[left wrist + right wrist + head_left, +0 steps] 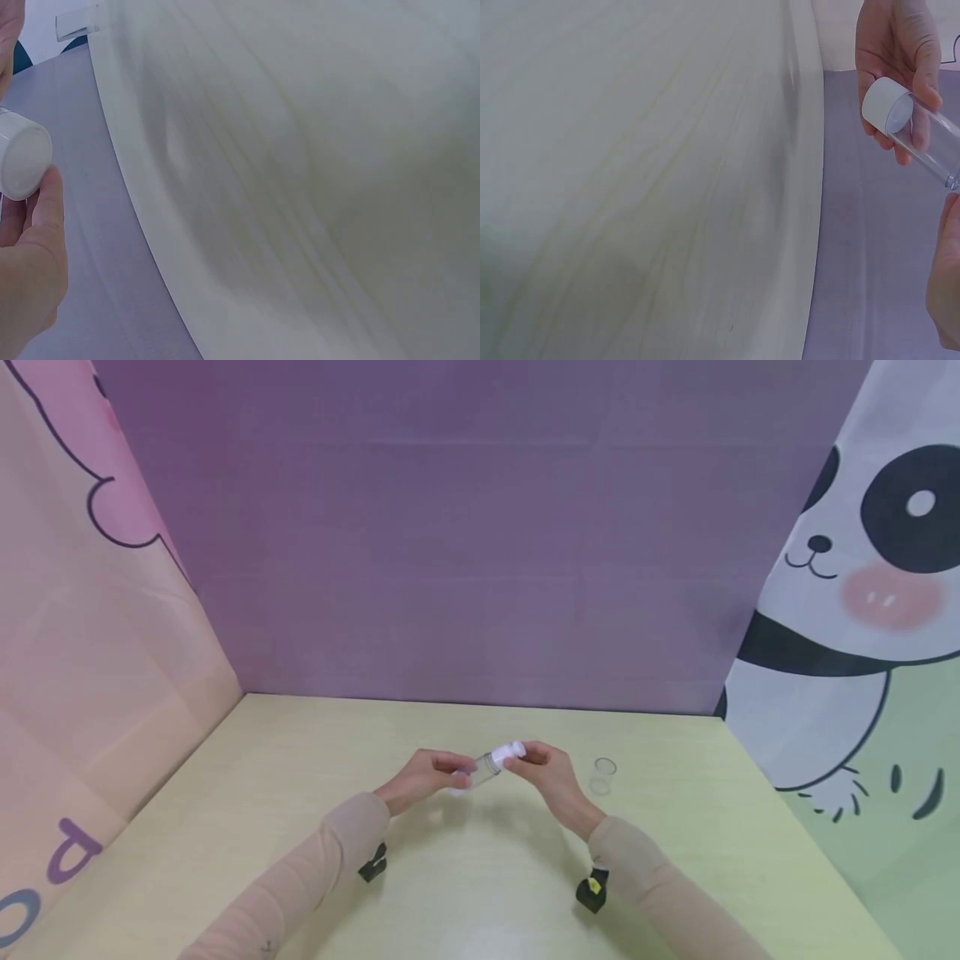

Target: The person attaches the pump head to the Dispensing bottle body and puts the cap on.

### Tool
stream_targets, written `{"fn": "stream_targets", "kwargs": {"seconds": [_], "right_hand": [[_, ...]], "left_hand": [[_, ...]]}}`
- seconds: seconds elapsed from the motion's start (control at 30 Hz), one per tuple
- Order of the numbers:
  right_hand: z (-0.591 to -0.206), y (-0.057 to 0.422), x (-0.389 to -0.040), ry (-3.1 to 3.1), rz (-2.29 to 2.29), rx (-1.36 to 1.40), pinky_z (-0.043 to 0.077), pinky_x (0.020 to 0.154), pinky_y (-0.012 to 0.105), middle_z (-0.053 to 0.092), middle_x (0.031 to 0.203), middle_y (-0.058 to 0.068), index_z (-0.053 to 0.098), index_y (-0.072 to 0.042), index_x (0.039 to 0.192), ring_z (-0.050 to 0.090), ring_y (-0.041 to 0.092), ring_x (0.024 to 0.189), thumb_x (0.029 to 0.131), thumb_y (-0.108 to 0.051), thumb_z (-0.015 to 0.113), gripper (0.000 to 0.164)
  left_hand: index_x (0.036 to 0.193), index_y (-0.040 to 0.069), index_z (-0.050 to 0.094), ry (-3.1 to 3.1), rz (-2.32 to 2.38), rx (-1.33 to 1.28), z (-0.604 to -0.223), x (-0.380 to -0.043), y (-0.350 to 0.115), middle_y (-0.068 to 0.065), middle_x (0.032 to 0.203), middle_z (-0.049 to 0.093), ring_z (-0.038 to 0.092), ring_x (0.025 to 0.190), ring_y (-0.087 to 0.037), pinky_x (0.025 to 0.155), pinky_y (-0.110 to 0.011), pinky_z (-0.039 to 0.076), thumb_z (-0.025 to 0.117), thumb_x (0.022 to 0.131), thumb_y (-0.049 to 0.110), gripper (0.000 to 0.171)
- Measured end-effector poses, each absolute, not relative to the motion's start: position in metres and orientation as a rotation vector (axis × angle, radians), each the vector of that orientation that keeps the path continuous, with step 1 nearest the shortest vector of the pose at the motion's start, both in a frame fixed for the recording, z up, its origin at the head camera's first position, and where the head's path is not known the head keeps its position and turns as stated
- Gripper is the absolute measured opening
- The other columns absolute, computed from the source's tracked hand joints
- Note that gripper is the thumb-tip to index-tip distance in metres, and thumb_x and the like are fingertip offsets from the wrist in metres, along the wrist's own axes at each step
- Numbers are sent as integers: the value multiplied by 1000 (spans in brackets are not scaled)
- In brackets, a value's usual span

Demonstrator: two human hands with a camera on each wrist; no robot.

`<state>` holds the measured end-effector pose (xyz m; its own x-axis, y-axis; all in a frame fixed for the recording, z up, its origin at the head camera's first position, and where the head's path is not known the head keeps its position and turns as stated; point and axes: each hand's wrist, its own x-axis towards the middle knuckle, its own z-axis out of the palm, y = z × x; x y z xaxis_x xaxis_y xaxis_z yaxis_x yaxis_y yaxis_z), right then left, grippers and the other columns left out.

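Note:
A clear, cylindrical bottle point(483, 770) with a white base and a white top is held tilted above the table, its top end up and to the right. My left hand point(426, 779) grips it near the white base point(28, 161), thumb on one side and fingers on the other. At the other end, my right hand point(553, 778) pinches the white top point(507, 753) between thumb and fingers. Looking through the clear wall point(933, 144) in the right wrist view, I see no contents.
A small transparent cap-like piece point(602, 777) with a round rim lies on the pale wood-toned table point(480, 893), just right of my right hand. A purple backdrop point(480, 552) rises behind the table, with printed panels on both sides.

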<state>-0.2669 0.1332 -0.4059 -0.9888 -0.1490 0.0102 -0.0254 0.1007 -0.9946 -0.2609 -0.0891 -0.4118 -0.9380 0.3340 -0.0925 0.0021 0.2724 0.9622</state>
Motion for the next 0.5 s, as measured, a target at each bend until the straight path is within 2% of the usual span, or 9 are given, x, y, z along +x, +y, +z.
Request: {"fn": "stream_targets", "kwargs": {"seconds": [0.33,0.5], "right_hand": [[-405,132,-265,2251,-2052,-186,47,92,36,66,104,10,61,-2,111,61,15,93,79,-16,72,37],[-406,135,-266,2208,-2053,-259,46,94,32,62,116,10,56,-4,120,60,15,103,81,-17,70,44]], "left_hand": [[116,13,63,2282,1707,319,-410,-260,-90,-7,123,59,57,108,-20,94,-42,44,69,82,25,37],[116,13,63,2283,1707,321,-410,-260,-90,-6,123,59,56,108,-20,94,-43,44,69,82,24,37]]}}
